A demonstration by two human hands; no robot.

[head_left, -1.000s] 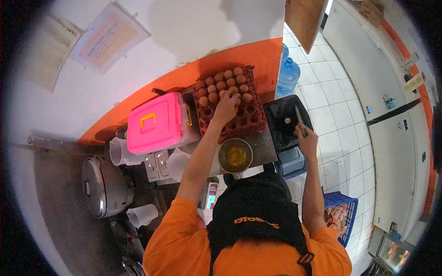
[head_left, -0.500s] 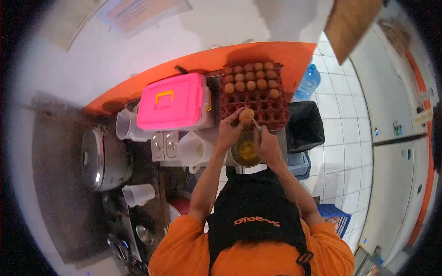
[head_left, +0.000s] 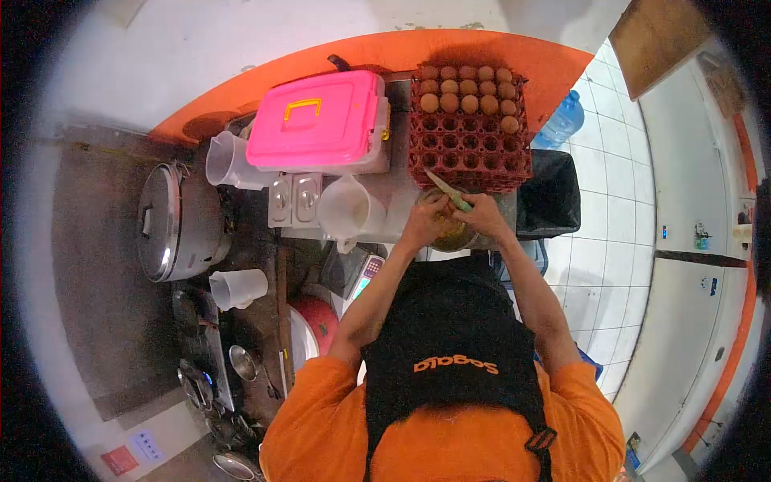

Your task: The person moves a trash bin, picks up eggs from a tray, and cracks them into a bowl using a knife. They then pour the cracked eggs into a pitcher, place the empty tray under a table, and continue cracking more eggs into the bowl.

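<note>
Over the metal bowl, my left hand is closed with its fingertips around the egg, which is mostly hidden by the fingers. Right beside it, my right hand grips the green handle of a knife, the blade pointing up and left towards the egg tray. Its fingertips meet those of the left hand above the bowl. Yellow egg shows inside the bowl, partly covered by the hands. Just beyond stands a stack of red egg trays, with brown eggs in the far rows and bare cups in the near ones.
Left of the trays is a pink-lidded box. In front of it are lidded steel containers and a white plastic jug. A black bin stands to the right. A large pot is at far left.
Both hands have come down from above the tray's near edge to the bowl. The egg, plainly visible before, is now mostly hidden in the fingers. The camera view has shifted.
</note>
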